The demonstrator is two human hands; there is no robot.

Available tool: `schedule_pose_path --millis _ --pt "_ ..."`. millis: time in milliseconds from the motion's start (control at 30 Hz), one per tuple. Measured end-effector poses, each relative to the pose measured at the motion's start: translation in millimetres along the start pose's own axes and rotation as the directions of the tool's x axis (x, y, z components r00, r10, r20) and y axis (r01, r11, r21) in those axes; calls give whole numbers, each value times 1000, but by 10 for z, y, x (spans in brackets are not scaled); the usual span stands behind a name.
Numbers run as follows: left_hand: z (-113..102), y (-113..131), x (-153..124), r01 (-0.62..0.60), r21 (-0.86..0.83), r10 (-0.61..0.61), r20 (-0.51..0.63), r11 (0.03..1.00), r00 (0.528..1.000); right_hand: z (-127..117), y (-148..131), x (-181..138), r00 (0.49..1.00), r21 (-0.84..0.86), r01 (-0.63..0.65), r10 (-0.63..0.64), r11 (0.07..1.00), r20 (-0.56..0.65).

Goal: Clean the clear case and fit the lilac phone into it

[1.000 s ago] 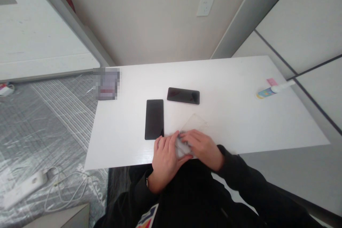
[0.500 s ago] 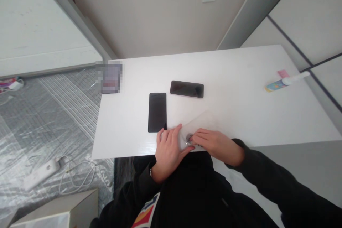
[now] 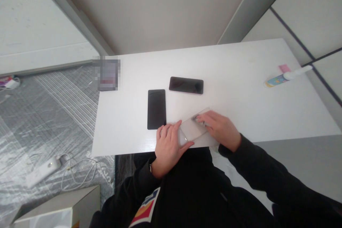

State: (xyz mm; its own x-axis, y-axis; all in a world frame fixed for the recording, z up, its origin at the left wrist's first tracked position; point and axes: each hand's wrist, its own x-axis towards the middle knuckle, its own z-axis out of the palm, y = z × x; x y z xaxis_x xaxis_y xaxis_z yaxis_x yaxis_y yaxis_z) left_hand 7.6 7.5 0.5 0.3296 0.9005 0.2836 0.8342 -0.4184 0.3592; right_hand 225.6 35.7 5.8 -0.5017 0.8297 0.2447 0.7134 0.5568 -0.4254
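A transparent phone case [image 3: 191, 130] lies slantwise at the table's near edge. My left hand [image 3: 168, 140] grips its left end, thumb on the near corner and fingers on the far one. Over the case's right part, my right hand [image 3: 217, 128] pinches a small dark grey crumpled thing [image 3: 194, 118] against the surface; the fingers hide most of it. Just beyond my left fingertips lies a black phone [image 3: 156, 108], lengthwise to me. A second black phone [image 3: 186, 85] lies crosswise further back, screen up.
On the white table [image 3: 123, 124], a spray bottle [image 3: 278, 80] lies at the far right beside a pink slip [image 3: 284, 68]. A blurred-out item [image 3: 109, 74] is at the back left corner. A power strip [image 3: 44, 171] with cables and a box [image 3: 58, 205] are on the floor to the left.
My right hand has slid away from my left hand along the case, taking the small grey thing up and rightward. My left hand keeps its grip. The view has tilted slightly.
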Motion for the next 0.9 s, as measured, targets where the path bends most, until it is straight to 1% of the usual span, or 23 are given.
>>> schedule_pose_path --millis 67,167,200,233,333,367,400,467,533,633,667,767,800,833,900 --pt "-3 1 2 1 6 -1 0 1000 1000 30 -22 10 999 -16 -5 4 1000 -54" --pt "-9 -1 1 -3 8 3 3 1000 1000 83 -78 5 997 0 69 -68 998 -41" --pt "-10 -1 0 -4 10 4 6 1000 1000 87 -73 4 997 -4 65 -66 998 -43" --pt "-11 -1 -1 -4 12 4 8 1000 1000 81 -52 5 998 -18 38 -39 999 -59" --pt "-8 -1 -3 -3 25 3 12 1000 1000 40 30 6 987 -83 -99 87 992 -137" --pt "-7 -1 -3 -5 30 4 11 1000 1000 32 32 0 985 -94 -115 101 989 -142" --pt "-5 -2 -4 -7 34 7 11 999 1000 29 18 -9 987 -95 -105 92 990 -129" --pt "-1 -4 -5 -12 42 11 10 999 1000 29 -31 -33 996 -68 -43 38 997 -76" --pt "4 -9 -7 -15 48 14 8 999 1000 24 -43 -50 998 -37 -27 24 999 -64" --pt "12 -19 -8 -19 55 19 2 998 1000 11 14 -49 986 -13 -102 99 995 -135" --pt "14 -21 -7 -22 54 23 -1 998 1000 15 23 -44 983 6 -106 106 994 -147" --pt "19 -24 -11 -33 37 33 -20 999 999 28 -34 -34 990 112 -28 43 993 -132" --pt "21 -23 -16 -34 24 35 -34 999 999 16 -65 -34 989 154 -6 28 988 -145" --pt "23 -23 -23 -34 9 34 -54 999 998 -11 -90 -35 984 194 3 32 981 -176" --pt "32 -24 -40 -32 -31 28 -110 999 994 -103 -114 -42 958 266 -13 89 964 -274"
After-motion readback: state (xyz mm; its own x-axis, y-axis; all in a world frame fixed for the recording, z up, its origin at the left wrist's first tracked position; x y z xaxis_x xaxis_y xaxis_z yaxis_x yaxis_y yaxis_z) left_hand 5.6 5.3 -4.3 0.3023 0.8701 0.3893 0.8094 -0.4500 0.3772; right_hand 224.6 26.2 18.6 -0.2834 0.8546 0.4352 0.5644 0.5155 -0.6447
